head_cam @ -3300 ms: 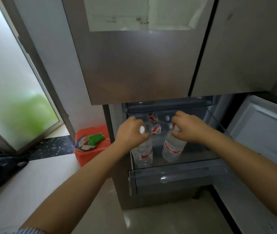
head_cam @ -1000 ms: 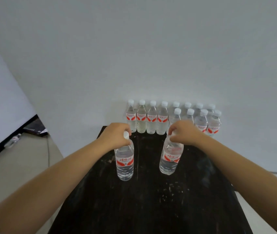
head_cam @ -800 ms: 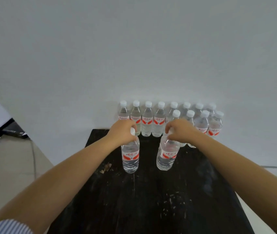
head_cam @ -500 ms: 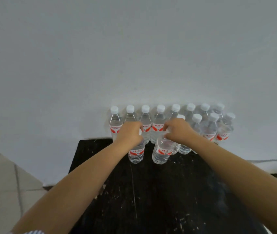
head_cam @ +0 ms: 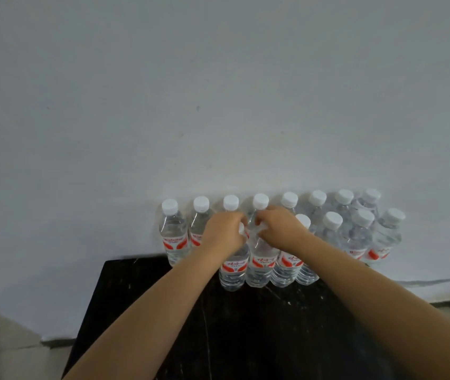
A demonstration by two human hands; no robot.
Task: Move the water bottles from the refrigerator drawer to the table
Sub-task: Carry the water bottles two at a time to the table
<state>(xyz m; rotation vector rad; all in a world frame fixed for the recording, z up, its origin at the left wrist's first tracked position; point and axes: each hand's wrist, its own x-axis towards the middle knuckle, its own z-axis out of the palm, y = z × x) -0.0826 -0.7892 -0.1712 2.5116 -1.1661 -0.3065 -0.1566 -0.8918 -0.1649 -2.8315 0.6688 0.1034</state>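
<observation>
Two bare forearms reach from the lower corners to the frame's centre. The left hand (head_cam: pixel 222 233) curls its fingers round the neck of a clear plastic water bottle with a red label (head_cam: pixel 233 267), standing on the black tabletop (head_cam: pixel 245 338). Just right, the right hand (head_cam: pixel 278 229) grips the top of a second water-filled bottle (head_cam: pixel 261 266). Behind and rightward, rows of white-capped bottles (head_cam: pixel 361 237) line the pale wall (head_cam: pixel 218 91).

Both bare arms reach forward, left hand (head_cam: pixel 223 233) and right hand (head_cam: pixel 278 229) curled, nearly touching.
</observation>
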